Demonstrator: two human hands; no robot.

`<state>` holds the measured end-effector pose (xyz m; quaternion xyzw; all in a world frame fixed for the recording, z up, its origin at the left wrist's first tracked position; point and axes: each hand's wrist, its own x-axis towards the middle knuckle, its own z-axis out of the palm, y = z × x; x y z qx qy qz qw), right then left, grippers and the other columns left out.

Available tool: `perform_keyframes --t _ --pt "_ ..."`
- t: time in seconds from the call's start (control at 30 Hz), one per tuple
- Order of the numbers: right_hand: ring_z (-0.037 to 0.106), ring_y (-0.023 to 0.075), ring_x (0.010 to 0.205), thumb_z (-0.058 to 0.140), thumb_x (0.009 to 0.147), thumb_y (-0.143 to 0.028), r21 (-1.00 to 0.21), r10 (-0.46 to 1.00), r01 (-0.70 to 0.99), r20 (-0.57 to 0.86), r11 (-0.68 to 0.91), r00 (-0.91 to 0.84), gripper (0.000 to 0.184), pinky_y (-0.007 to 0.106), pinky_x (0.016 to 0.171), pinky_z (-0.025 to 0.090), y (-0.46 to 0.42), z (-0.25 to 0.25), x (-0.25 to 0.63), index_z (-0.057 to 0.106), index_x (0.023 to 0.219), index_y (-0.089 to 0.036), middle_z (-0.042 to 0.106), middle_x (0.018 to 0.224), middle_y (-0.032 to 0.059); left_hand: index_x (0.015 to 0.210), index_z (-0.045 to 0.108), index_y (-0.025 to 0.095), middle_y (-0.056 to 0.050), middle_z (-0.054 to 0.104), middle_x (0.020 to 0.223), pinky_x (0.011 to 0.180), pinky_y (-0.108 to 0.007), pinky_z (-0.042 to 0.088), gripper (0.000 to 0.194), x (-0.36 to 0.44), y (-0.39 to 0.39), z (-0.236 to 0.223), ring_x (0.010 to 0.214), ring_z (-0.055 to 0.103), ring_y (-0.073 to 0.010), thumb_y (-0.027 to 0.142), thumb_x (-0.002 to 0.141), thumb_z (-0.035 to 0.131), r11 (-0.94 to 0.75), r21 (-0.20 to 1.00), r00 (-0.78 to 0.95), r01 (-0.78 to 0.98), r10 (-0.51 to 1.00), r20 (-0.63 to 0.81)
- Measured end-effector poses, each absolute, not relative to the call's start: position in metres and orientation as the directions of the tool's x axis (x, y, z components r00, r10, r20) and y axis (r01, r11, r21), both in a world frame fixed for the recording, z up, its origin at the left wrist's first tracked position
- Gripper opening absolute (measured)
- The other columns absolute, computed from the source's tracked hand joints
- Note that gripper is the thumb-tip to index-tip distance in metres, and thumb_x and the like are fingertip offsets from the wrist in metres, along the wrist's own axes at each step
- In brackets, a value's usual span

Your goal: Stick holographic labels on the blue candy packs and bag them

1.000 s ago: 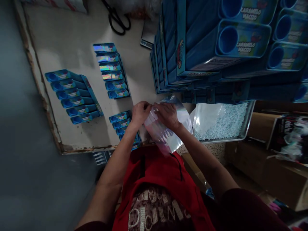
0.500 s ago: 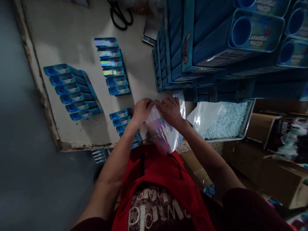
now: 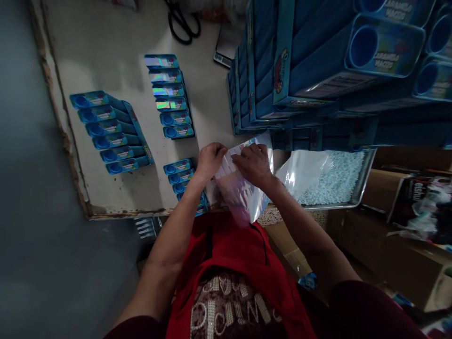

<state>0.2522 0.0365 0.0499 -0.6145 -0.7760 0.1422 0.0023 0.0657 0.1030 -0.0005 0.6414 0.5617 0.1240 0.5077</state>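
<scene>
Close to my body, a shiny holographic sticker sheet (image 3: 243, 200) with pale strips along its upper left hangs between my hands. My left hand (image 3: 210, 162) is closed in a pinch at the sheet's left edge; whether a loosened strip is in its fingertips cannot be made out. Curled over the sheet's upper part, my right hand (image 3: 253, 165) grips it. Just left of my left forearm stands a row of blue candy boxes (image 3: 178, 178), partly hidden by that arm. Farther up is another row of blue boxes (image 3: 174, 104), several with shiny strips on their ends.
A third row of blue boxes (image 3: 108, 134) stands at left. Tall stacked boxes (image 3: 310, 80) fill the right. Beside them lies a metal tray (image 3: 367, 179) of pale blue pellets. Scissors (image 3: 182, 26) and a small scale (image 3: 223, 47) lie at the back. The table edge (image 3: 123, 215) is worn.
My right hand has drawn slightly away from my left, and its fingers have curled more over the sheet. More of the pale strips show between the hands. The view has shifted a little.
</scene>
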Motion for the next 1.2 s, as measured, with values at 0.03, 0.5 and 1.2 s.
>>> perform_keyframes --t 0.03,0.5,1.2 --pt "0.056 0.0271 0.103 0.067 0.105 -0.031 -0.246 0.967 0.955 -0.150 0.166 -0.207 0.014 0.043 0.093 0.033 0.035 0.053 0.252 0.081 0.105 -0.028 0.072 0.097 0.0061 0.084 0.073 0.021 -0.007 0.072 0.083 0.074 -0.035 0.043 0.021 0.067 0.103 -0.001 0.077 0.061 -0.0224 0.030 0.096 0.059 0.115 0.783 0.344 0.611 0.852 -0.394" --pt "0.041 0.0100 0.057 0.092 0.078 -0.049 -0.852 0.795 -0.113 -0.519 -0.512 0.312 0.027 0.029 0.061 0.044 0.046 0.154 0.210 0.084 0.090 -0.026 0.056 0.064 -0.0064 0.106 0.076 0.022 -0.016 0.076 0.122 0.112 -0.051 0.053 0.064 0.068 0.092 0.000 0.123 0.070 -0.0324 0.079 0.101 0.047 0.224 0.967 0.026 0.122 0.973 -0.228" --pt "0.069 0.0185 0.087 0.086 0.074 -0.048 -0.874 0.792 -0.076 -0.468 -0.479 0.392 0.031 0.029 0.076 0.052 0.148 0.029 0.098 0.082 0.087 -0.020 0.080 0.089 0.0028 0.084 0.073 0.018 -0.001 0.073 0.077 0.074 -0.027 0.057 0.017 -0.037 0.152 0.014 0.073 0.070 -0.0156 0.032 0.088 0.083 0.389 0.917 -0.343 0.092 0.877 -0.337"
